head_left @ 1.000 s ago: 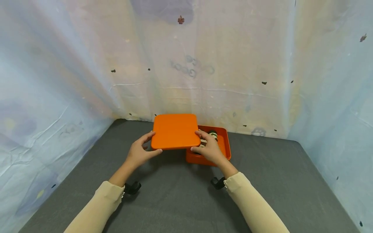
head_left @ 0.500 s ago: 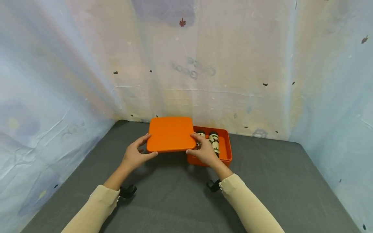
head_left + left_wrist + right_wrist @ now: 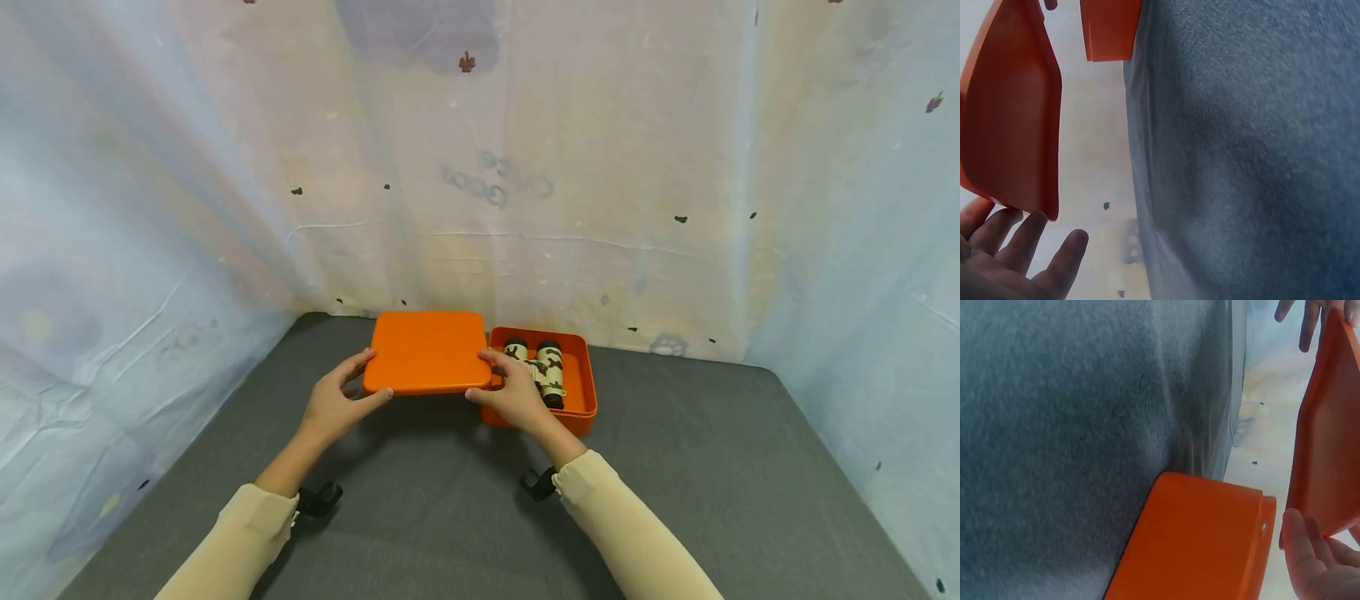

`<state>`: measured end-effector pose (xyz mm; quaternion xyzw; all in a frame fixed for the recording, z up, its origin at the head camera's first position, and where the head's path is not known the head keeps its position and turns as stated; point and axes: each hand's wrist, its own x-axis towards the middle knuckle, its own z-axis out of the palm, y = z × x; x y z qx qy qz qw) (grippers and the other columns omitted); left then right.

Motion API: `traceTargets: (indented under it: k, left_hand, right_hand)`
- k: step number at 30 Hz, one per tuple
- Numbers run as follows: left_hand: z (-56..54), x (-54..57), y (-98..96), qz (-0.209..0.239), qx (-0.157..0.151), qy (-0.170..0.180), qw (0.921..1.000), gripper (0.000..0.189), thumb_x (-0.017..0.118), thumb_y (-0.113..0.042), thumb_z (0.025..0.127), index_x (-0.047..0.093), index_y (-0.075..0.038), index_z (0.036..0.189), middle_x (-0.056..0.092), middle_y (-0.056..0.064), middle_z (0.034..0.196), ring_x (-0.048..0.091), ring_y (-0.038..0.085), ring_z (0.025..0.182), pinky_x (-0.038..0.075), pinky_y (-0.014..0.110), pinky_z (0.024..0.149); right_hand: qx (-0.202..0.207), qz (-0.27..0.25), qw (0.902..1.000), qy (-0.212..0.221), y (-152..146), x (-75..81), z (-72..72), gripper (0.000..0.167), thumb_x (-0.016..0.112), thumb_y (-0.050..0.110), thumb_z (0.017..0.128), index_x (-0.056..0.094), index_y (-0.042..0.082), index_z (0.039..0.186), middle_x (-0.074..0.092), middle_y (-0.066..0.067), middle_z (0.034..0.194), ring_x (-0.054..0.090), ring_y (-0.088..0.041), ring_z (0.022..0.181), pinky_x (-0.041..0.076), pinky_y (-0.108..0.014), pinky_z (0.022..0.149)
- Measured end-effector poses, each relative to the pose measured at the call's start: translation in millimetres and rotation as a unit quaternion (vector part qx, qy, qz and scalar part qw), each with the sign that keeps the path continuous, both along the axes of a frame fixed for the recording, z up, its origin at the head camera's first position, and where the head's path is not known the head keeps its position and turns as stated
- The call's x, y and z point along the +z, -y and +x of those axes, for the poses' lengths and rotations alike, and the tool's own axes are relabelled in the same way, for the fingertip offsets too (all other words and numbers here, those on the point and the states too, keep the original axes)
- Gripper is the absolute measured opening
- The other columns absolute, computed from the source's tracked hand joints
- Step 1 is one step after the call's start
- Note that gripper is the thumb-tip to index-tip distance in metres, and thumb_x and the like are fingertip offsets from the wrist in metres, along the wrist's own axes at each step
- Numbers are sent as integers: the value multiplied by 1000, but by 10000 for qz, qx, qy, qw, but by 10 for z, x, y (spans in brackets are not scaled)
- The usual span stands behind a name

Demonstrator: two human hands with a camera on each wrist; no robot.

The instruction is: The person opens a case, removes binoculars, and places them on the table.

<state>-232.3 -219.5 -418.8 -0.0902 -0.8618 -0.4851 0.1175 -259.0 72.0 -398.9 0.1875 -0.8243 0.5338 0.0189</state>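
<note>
Between both hands, an orange lid (image 3: 429, 353) is held level above the grey surface, left of an orange box (image 3: 579, 367). My left hand (image 3: 333, 405) grips the lid's left edge, thumb at the front corner. At the right edge, my right hand (image 3: 517, 396) pinches the lid and partly covers the box from view. Inside the box lie camouflage-patterned binoculars (image 3: 551, 371) with black ends; their left barrel is partly hidden by the hand. The lid's hollow underside (image 3: 1013, 119) shows in the left wrist view. In the right wrist view the box's outer wall (image 3: 1191, 544) appears below the lid.
A dark grey cloth-covered table (image 3: 450, 517) spreads beneath the arms. Behind it hangs a pale patterned curtain (image 3: 585, 167), which also closes off the left and right sides. Black straps sit at both wrists.
Both hands have carried the lid to the left and slightly nearer, off the box. More of the box and the binoculars inside now shows.
</note>
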Motion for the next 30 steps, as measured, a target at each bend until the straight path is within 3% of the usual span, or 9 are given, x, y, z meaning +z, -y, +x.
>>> traceTargets:
  k: [16,30]
  left_hand:
    - [62,-32,138,-100,31,154,9998,75,76,-38,83,43,-16,146,41,10,152,46,31,131,48,52,99]
    - [79,-90,261,-107,-95,310,9994,75,75,-38,83,42,-16,147,41,12,151,46,33,132,49,49,97]
  right_hand:
    - [96,330,9990,297,94,-20,52,64,75,18,84,48,10,142,50,-10,144,51,-33,127,46,-48,102]
    - [308,393,9987,97,195,-51,76,62,73,18,86,48,4,141,55,-15,138,58,-27,112,49,-43,94]
